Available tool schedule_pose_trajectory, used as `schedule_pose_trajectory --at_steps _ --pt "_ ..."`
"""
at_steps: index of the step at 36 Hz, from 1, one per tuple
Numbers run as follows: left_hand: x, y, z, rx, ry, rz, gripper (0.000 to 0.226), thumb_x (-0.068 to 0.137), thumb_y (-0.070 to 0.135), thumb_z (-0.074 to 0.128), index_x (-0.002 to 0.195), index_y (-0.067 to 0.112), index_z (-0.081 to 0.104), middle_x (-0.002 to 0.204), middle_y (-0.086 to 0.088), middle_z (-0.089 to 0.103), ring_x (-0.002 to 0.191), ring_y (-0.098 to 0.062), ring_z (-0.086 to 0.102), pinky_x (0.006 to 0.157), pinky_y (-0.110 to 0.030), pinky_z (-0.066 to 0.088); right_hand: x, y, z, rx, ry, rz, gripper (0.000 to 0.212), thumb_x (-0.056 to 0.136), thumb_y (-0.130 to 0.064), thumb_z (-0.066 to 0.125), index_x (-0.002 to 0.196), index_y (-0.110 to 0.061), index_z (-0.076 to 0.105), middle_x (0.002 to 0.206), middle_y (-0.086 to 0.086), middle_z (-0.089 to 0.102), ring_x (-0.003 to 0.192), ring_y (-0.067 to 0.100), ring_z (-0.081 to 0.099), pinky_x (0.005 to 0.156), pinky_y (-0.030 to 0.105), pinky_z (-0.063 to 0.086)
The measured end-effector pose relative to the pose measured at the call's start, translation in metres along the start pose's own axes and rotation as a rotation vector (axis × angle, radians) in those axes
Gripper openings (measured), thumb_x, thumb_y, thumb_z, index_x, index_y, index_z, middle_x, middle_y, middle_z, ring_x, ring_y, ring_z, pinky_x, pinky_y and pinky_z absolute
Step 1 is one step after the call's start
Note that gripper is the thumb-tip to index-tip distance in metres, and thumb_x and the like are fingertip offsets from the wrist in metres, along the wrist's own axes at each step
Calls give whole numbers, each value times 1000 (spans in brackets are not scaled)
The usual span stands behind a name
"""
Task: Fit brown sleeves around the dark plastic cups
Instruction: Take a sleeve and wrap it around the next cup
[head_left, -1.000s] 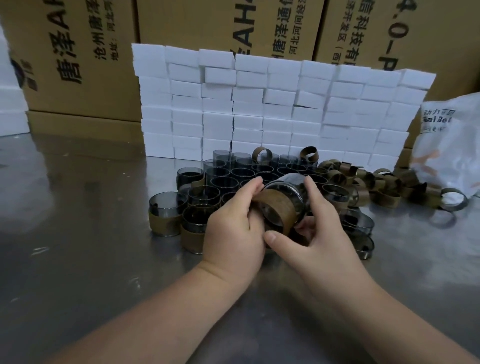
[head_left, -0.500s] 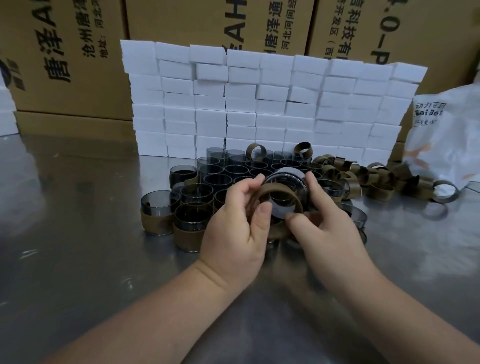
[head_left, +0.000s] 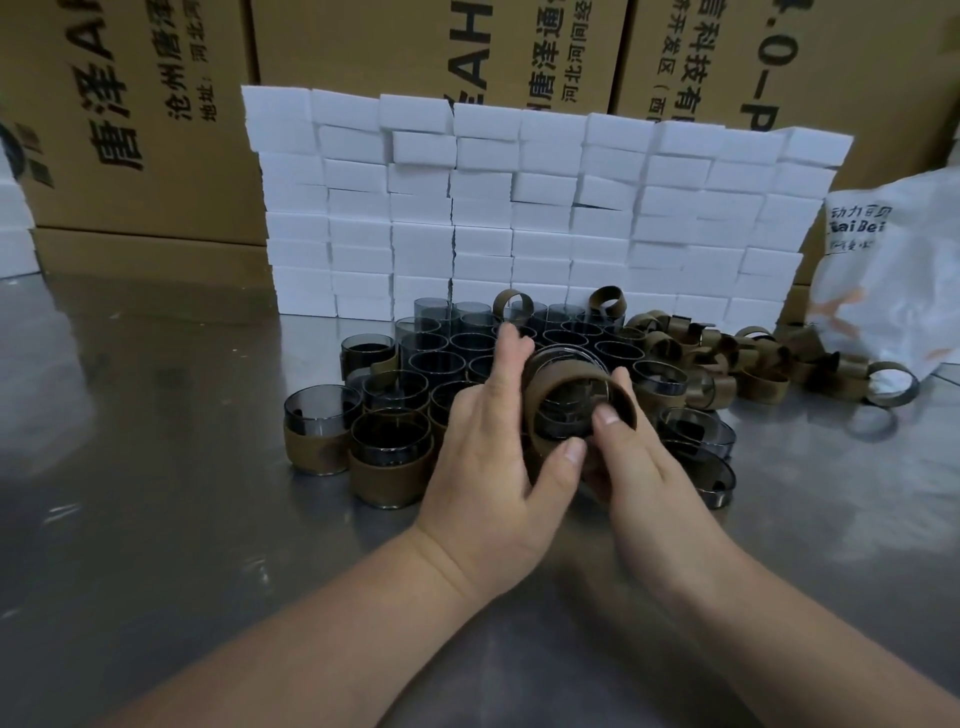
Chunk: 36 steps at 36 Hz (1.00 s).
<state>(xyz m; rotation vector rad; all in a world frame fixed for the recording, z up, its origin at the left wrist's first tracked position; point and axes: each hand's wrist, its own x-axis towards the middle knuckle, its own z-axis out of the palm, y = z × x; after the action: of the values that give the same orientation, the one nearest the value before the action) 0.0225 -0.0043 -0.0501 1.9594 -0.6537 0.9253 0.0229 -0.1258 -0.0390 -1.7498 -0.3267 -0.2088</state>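
Both hands hold one dark plastic cup (head_left: 563, 410) tipped on its side, base toward me, above the table. A brown sleeve (head_left: 545, 387) rings the cup's near end. My left hand (head_left: 493, 457) grips the sleeve from the left, thumb under it. My right hand (head_left: 639, 462) pinches the sleeve's right side, thumb on its front edge. Bare dark cups (head_left: 467, 345) stand clustered behind the hands. Sleeved cups (head_left: 389, 462) stand at the left front. Loose brown sleeves (head_left: 748, 364) lie heaped to the right.
A wall of stacked white foam blocks (head_left: 545, 208) stands behind the cups, with cardboard boxes (head_left: 156, 119) behind it. A white plastic bag (head_left: 893, 280) sits at the far right. The steel table (head_left: 156, 519) lies under everything.
The cup has been turned with its base more toward me. The sleeve has slid further round its end. My right thumb has come onto the sleeve's front edge.
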Motion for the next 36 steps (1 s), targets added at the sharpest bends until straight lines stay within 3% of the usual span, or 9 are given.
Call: schedule_pose_trajectory --at_steps 2,6,11,14,16,19,23,27,36 --pt "0 0 1 -40 58 -16 64 85 44 38 137 27 6 140 15 26 128 2 25 105 -7 13 0 3 2 30 -25 17 93 61 -75 35 146 -45 12 152 -16 23 140 3 20 117 40 17" --pt "0 2 1 -43 139 -28 51 86 39 38 133 20 30 129 14 38 121 -4 37 105 -12 24 1 4 3 12 -33 -6 93 62 -74 36 146 -38 18 151 -9 29 140 8 23 116 43 19" --pt "3 3 -1 18 145 -38 51 90 29 32 131 3 44 131 -12 52 117 -10 39 103 -12 25 0 -1 1 -22 -29 -50 64 81 -45 50 140 -26 36 143 -3 42 135 13 35 112 40 29" --pt "3 4 -2 -2 171 -49 47 91 27 29 131 6 43 126 -9 55 115 -11 43 100 -14 29 -1 -5 -1 -60 -7 -61 65 86 -28 56 145 -23 31 128 -19 55 121 -7 45 105 21 36" --pt "4 4 -3 -15 192 -52 46 91 26 29 129 8 45 125 -4 53 115 -10 45 100 -14 31 -1 -9 -3 -44 35 -54 63 87 -11 57 145 -17 32 90 -43 60 91 -27 50 77 -3 38" --pt "6 5 -5 -41 192 -61 47 91 26 29 130 7 47 127 -3 52 119 -9 45 101 -16 34 -1 -12 -5 -38 73 -39 61 84 0 59 141 -8 38 65 -52 50 72 -33 47 58 -8 34" --pt "6 5 -7 -37 198 -107 41 95 23 35 128 7 52 122 -3 59 112 -6 50 97 -15 38 1 -10 -8 4 85 -43 60 80 1 63 137 -7 45 68 -42 59 72 -28 53 58 -5 37" --pt "8 5 -8 -3 205 -118 40 93 19 37 126 8 55 116 0 61 110 -5 50 93 -8 36 1 -9 -11 47 94 -53 60 75 -2 64 133 -6 50 101 -19 69 84 -16 61 65 1 43" --pt "11 0 -9 -28 232 -106 36 92 22 41 119 7 60 111 6 59 108 -3 51 93 -7 37 1 -12 -12 86 117 -60 54 72 -4 64 125 -11 59 102 -6 72 94 2 66 87 20 52"
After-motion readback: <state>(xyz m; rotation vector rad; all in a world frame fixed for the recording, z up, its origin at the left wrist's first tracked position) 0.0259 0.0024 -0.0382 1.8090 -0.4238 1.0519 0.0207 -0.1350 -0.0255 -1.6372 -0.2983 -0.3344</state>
